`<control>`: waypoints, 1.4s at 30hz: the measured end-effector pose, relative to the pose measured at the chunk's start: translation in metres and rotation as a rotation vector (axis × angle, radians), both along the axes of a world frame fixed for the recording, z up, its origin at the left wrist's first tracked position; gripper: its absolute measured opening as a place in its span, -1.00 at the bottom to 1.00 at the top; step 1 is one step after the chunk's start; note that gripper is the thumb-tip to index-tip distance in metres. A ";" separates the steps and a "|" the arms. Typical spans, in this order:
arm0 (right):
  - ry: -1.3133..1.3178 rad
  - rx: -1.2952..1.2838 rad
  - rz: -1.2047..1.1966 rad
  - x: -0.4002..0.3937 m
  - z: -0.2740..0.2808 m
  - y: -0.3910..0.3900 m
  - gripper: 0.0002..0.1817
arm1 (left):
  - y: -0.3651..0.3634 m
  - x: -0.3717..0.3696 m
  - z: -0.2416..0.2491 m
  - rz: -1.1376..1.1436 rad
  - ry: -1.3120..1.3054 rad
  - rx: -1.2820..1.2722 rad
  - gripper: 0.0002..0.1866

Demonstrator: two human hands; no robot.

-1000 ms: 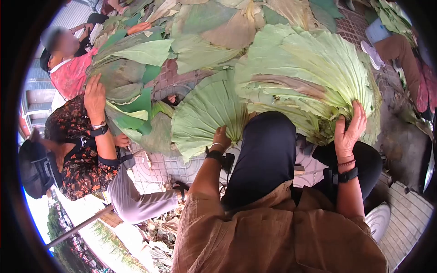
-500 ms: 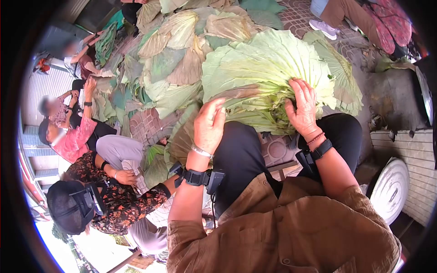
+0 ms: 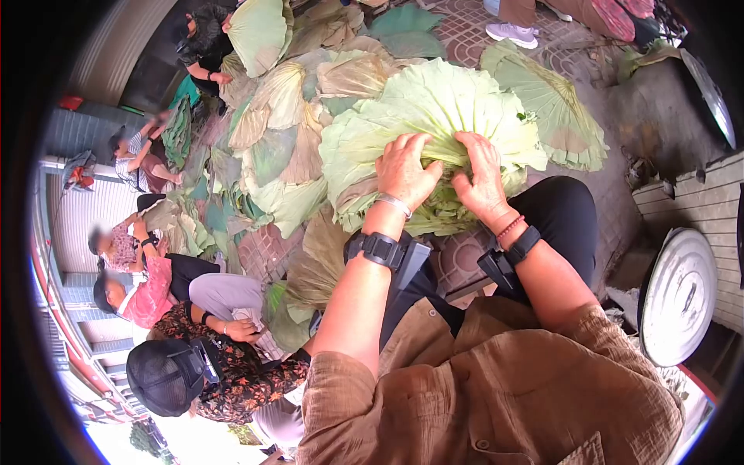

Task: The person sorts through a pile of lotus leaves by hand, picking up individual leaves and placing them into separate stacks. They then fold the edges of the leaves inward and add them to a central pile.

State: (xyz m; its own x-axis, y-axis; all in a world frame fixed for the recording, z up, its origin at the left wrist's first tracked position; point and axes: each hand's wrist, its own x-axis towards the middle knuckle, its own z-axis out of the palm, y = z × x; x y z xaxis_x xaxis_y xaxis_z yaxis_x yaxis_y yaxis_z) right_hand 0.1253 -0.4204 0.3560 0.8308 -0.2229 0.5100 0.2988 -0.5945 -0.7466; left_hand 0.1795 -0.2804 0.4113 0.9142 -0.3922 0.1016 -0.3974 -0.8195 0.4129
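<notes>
In front of my knees is a thick stack of big, pale green, ribbed lotus leaves (image 3: 387, 108), with crumpled edges bunched on the side toward me. My left hand (image 3: 408, 169) bends its fingers over the top leaf near the middle, thumb tucked toward the bunched folds. Close beside it, my right hand (image 3: 482, 177) grips the same gathered part, fingers curled and thumb low. The undersides of both palms and what lies beneath them are hidden. Creases in the top leaf run in toward my hands.
Many green and brown leaves (image 3: 275, 147) cover the ground ahead and left. A single leaf (image 3: 550, 108) lies at the right. A co-worker in a black cap (image 3: 167, 377) sits close on my left, others beyond. A round metal lid (image 3: 678, 298) leans at my right.
My left hand has come down from the stack's left side onto the leaf beside my right hand. My right hand has shifted slightly left. The view has turned a little.
</notes>
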 end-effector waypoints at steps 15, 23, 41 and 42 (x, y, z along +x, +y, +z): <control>-0.131 0.137 -0.092 0.000 0.013 -0.003 -0.46 | -0.007 0.022 0.009 0.035 -0.013 -0.078 -0.59; -0.004 -0.313 0.151 -0.001 0.008 0.005 -0.39 | 0.013 0.033 0.003 0.222 -0.001 -0.424 -0.73; 0.002 -0.426 0.137 0.001 0.001 0.015 -0.33 | 0.331 0.011 0.104 0.777 -0.748 -0.506 -0.83; 0.002 -0.434 0.152 0.001 0.000 0.016 -0.33 | 0.334 0.000 0.099 0.794 -0.747 -0.507 -0.83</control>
State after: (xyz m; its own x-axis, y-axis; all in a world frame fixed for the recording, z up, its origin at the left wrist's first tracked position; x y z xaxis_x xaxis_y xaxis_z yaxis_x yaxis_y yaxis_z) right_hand 0.1268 -0.4044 0.3555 0.8386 0.1351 0.5278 0.4055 -0.8017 -0.4391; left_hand 0.1799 0.0541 0.5107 0.5319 0.4916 0.6895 -0.1339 -0.7551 0.6418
